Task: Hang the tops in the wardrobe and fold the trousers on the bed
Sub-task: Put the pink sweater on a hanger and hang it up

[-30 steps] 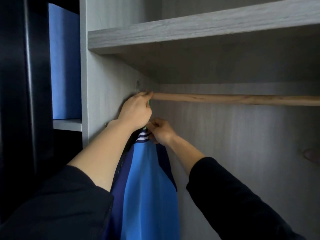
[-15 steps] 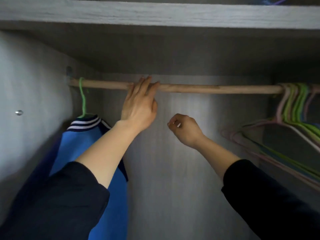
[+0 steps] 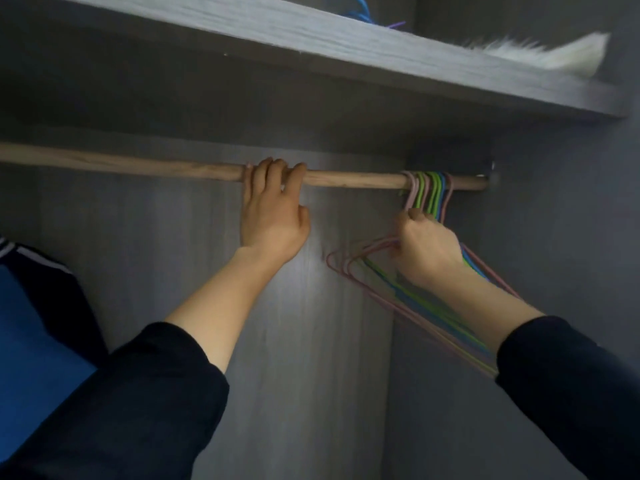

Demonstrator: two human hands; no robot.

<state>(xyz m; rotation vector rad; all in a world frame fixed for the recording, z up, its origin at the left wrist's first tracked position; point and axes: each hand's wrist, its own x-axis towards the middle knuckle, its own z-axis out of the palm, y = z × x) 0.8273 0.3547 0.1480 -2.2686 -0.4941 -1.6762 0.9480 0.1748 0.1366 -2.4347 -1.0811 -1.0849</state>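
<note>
A wooden rail runs across the wardrobe under a grey shelf. My left hand grips the rail near its middle, fingers hooked over the top. At the rail's right end hang several empty wire hangers in pink, green and blue. My right hand holds them just below their hooks, fingers curled round the necks. A blue top with navy sleeves and white stripes hangs at the far left; its hanger is out of view.
The grey shelf sits close above the rail, with a white furry item and blue and purple hanger tips on it. The wardrobe's right side wall stands just past the hangers.
The view swung right, away from the hung blue top. My left hand slid along the rail. My right hand moved from mid-air to the bunch of empty hangers and took hold of them.
</note>
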